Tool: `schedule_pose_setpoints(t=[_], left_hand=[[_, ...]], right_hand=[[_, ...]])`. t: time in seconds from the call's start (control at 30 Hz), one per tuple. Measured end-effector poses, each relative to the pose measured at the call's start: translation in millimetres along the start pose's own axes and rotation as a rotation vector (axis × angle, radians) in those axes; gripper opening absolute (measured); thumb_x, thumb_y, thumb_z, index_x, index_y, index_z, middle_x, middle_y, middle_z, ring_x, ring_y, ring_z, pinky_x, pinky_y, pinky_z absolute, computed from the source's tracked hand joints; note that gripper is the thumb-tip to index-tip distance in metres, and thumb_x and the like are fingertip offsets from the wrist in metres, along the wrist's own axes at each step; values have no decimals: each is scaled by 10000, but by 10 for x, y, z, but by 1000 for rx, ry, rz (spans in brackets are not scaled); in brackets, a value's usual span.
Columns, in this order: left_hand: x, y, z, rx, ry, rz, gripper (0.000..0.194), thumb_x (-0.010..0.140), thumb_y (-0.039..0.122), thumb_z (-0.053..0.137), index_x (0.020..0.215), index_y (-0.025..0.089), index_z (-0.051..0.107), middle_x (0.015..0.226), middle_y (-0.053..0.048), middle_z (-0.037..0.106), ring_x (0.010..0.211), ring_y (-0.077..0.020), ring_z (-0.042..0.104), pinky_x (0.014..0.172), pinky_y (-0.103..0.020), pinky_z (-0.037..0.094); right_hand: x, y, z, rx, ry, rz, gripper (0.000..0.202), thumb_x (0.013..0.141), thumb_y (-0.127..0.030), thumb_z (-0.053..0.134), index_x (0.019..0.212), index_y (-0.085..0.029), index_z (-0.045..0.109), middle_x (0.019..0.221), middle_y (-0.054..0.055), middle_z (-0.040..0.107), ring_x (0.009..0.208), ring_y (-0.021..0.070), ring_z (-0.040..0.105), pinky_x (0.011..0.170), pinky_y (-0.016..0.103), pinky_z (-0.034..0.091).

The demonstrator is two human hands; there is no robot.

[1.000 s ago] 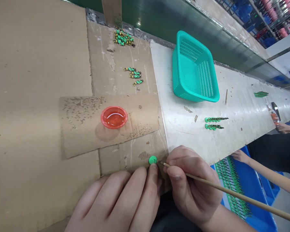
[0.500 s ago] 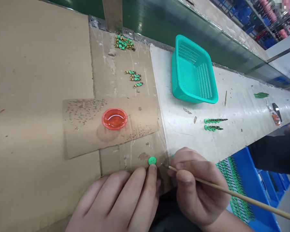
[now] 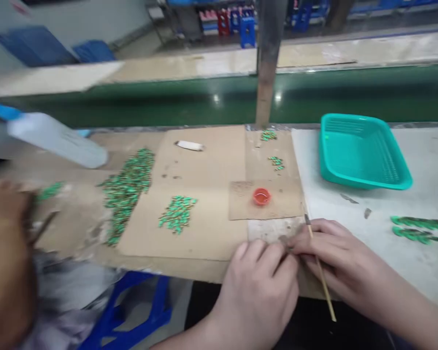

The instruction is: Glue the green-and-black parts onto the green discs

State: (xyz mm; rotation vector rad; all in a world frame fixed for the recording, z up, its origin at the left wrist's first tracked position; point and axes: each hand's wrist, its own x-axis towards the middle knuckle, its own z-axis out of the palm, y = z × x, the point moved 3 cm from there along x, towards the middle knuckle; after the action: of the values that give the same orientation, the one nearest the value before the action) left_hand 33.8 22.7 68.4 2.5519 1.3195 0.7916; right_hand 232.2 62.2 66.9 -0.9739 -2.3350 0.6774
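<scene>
Take the red cup (image 3: 262, 203) as your landmark: it holds reddish liquid and sits on a small piece of cardboard (image 3: 284, 209). Your left hand (image 3: 264, 284) is just nearer you than the cup, its fingers curled and close together, with their tips hidden, so whether it pinches anything cannot be told. Your right hand (image 3: 337, 255), nearer you and to the cup's right, has its fingers bent around the paintbrush (image 3: 319, 267), whose tip points up and away from you, to the right of the cup. The two hands meet at the fingertips, and whatever lies between them is too blurred to make out. Beyond the cup are two small groups of green pieces, the nearer group (image 3: 276, 163) and the farther group (image 3: 268, 135). Left of it lie a loose cluster (image 3: 177, 214) and, farther left, a big heap (image 3: 129, 192) of similar pieces. Right of it stand the teal basket (image 3: 354, 180) and, nearer you, two rows of green pieces (image 3: 418, 233). Well left of the cup, a co-worker's blurred arm (image 3: 9, 272) shows.
</scene>
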Motion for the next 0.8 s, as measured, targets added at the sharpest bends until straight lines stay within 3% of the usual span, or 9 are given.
schedule_pose_setpoints(t=[0.1,0.17,0.23,0.33,0.47,0.57,0.67,0.8], left_hand=[[-76,73,-64,102,-18,-22,71,1016,189,688,1070,221,722,926,-36,696,825,-243,603,700,-423,408],[-164,86,-146,59,-14,-29,89,1035,205,676,1094,224,739,918,-35,715,835,-235,643,710,-414,448],[-251,-28,-278,-47,-23,-108,149,1071,229,638,1134,243,772,936,-29,760,865,-208,701,758,-386,521],[-306,-538,-627,-51,-33,-381,240,1107,326,581,1051,263,806,965,-27,808,876,-175,746,818,-337,589],[-170,-1537,-1365,223,63,-753,230,1099,315,605,1089,186,795,1019,-90,808,922,-224,733,914,-394,602],[-13,-2111,-1799,350,-23,-956,255,1103,412,721,1142,162,756,1077,-52,779,972,-214,745,955,-423,637],[84,-2389,-1957,374,-219,-1061,318,1078,470,786,1132,158,759,1104,-49,780,984,-204,759,933,-410,670],[108,-2486,-1886,386,-361,-1099,324,1077,465,789,1184,161,761,1174,-65,781,1031,-215,765,940,-412,682]], right_hand=[[-16,9,66,-21,88,-53,174,1136,-198,624,1115,-282,775,1038,52,837,1001,257,778,825,392,671],[-42,-27,103,-48,171,-92,160,1139,-216,623,1106,-273,768,989,49,833,916,247,783,765,373,673],[-69,-67,136,-80,244,-123,143,1142,-219,623,1117,-267,756,943,36,827,849,234,781,718,355,668],[-107,-102,158,-110,315,-134,110,1140,-235,643,1128,-269,747,956,31,837,871,243,796,736,370,672],[-227,-110,85,-93,415,-99,111,1132,-316,687,1192,-267,766,1098,69,856,994,277,829,851,419,689],[-379,-86,34,-76,498,-62,129,1117,-338,706,1205,-275,777,1112,69,855,995,282,840,870,429,685],[-528,-21,60,-71,547,-5,112,1114,-358,711,1180,-294,775,1094,46,855,967,276,837,886,430,679],[-648,69,138,-75,579,65,108,1116,-386,715,1170,-314,776,1105,29,859,974,279,832,926,438,661]])
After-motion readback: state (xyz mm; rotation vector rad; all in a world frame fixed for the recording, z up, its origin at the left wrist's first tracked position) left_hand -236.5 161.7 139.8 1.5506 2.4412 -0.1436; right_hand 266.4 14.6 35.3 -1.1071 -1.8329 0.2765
